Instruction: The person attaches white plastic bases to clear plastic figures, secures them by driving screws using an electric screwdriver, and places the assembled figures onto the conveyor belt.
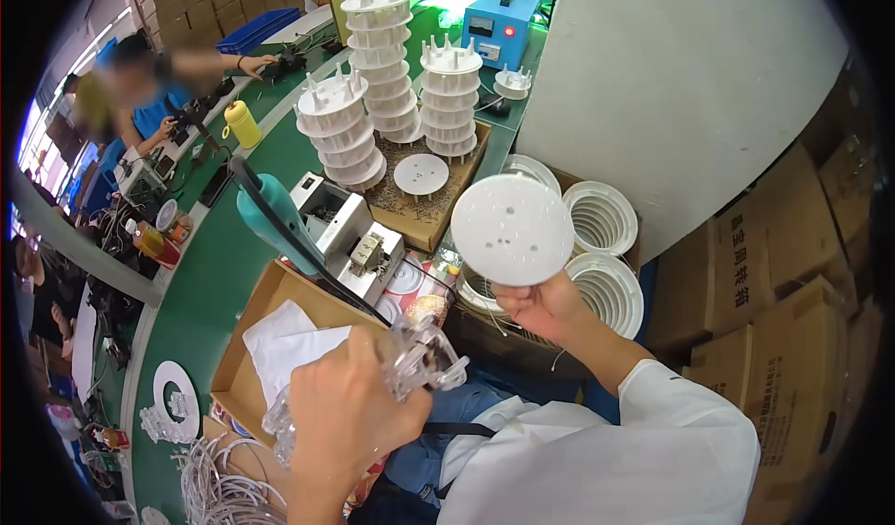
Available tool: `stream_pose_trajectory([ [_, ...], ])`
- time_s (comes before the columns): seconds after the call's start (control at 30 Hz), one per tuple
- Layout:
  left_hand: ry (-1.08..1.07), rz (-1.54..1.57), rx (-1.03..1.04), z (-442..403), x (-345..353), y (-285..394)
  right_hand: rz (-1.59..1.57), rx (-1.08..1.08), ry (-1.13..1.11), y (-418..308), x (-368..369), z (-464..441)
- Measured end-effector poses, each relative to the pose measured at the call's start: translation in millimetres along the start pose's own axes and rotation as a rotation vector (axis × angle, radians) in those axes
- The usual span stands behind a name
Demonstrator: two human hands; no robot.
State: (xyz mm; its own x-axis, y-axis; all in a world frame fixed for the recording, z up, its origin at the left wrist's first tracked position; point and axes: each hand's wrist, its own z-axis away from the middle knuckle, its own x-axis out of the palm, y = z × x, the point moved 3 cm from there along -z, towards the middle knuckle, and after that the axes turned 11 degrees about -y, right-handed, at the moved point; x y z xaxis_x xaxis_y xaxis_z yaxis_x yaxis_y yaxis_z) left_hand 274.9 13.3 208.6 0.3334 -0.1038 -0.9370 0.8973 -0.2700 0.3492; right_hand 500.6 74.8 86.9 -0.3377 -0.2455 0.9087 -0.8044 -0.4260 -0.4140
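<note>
My right hand grips the lower edge of a round white plastic disc, which is held up with its flat face and small holes toward me. My left hand is closed around several clear plastic pieces that stick out on both sides of the fist. Between the hands and the stacks stands a white screw feeder. Beside it is a teal electric screwdriver. A single white disc lies on a cardboard tray of small screws.
Tall stacks of white pegged discs stand on the tray. White ring housings fill a box at right, near cartons. An open cardboard box holds white sheets. Clear tubing lies lower left. A co-worker sits across the green bench.
</note>
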Motion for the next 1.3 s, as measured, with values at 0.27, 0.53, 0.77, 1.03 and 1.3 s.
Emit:
stream_pose_trajectory([
  [0.27,-0.242,-0.018,-0.069,-32,15,31,0.188,-0.121,0.080,-5,15,17],
  [0.53,-0.247,-0.023,0.057,-42,33,44,0.320,-0.144,0.024,-14,4,30],
  [0.77,-0.264,0.032,-0.055,-44,35,49,0.447,-0.113,0.050,-13,2,32],
  [1.03,-0.307,0.023,-0.072,-52,38,51,0.392,-0.107,0.052,-11,-10,34],
  [1.3,-0.322,0.039,-0.097,-54,40,51,0.419,-0.102,0.059,-11,-6,33],
])
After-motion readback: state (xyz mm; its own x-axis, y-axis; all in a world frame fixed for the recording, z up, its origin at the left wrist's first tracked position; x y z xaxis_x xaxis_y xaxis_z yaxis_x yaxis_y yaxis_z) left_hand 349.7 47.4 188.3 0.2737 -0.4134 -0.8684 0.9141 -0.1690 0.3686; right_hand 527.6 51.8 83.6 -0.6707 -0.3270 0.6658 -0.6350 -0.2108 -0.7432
